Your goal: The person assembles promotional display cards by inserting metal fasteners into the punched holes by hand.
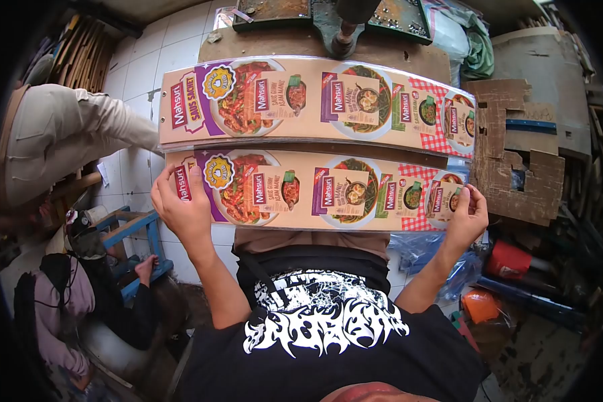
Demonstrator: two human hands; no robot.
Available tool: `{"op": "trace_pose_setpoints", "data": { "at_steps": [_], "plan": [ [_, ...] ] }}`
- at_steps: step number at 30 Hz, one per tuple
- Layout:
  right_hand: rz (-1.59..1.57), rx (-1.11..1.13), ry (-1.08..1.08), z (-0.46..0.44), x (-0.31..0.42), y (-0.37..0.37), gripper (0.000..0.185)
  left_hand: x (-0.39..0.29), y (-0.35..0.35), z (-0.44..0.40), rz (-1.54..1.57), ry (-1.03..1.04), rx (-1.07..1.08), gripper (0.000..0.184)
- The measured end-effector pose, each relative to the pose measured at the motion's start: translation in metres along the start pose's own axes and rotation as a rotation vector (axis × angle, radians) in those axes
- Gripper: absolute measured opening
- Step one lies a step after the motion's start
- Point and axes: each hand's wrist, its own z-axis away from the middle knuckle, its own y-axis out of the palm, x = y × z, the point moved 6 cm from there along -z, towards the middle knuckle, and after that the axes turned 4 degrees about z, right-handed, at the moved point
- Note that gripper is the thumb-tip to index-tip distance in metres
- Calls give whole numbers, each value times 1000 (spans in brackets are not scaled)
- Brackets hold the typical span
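Note:
My left hand (183,204) is closed on the left end of a long printed advertising strip (300,191), its thumb lying over the front face. At the other end my right hand (468,218) pinches the strip's lower right corner. The strip is glossy, shows bowls of food and "Mahsuri" lettering, and is held level in front of my body. Just beyond it, a matching printed strip (308,100) lies on the wooden bench (275,45); its edge looks layered, like a stack. Two small dark spots or holes show at its left end.
A metal press (342,37) stands at the bench's far side between trays of small metal parts (398,19). Cut cardboard (526,161) is to the right. On the left are a person's trousered leg (80,130), another seated person (80,301) and a blue frame (137,231).

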Motion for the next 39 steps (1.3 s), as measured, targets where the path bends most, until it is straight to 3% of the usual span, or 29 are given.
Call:
{"op": "trace_pose_setpoints", "data": {
  "at_steps": [7,16,18,23,25,27,29,32,35,39],
  "plan": [
    [-237,-106,-8,-2,0,-11,15,17,-5,-6,118,-144,-6,38],
    [-246,-94,-40,-7,-2,-10,17,28,-13,-6,331,-184,-63,34],
    [-281,-98,-20,-10,-3,-14,17,47,-13,-6,687,-300,35,38],
    [-364,-208,-25,-26,-8,-28,19,64,-23,-4,1031,-359,251,45],
    [-352,-209,-19,-36,-4,-33,20,50,-20,2,1229,-426,474,47],
    [-380,-261,-62,-47,4,-40,20,38,-19,7,1247,-333,560,52],
    [-383,-290,-77,-55,14,-41,21,21,-15,8,1453,-274,592,56],
    [-381,-665,-273,-37,57,-54,21,-2,-2,11,1605,-371,546,56],
    [-449,-640,-349,-26,82,-42,19,-38,15,18,1724,-461,528,52],
    [-775,-203,-234,-19,83,7,24,-76,45,34,1863,-538,555,51]
  ]
}}
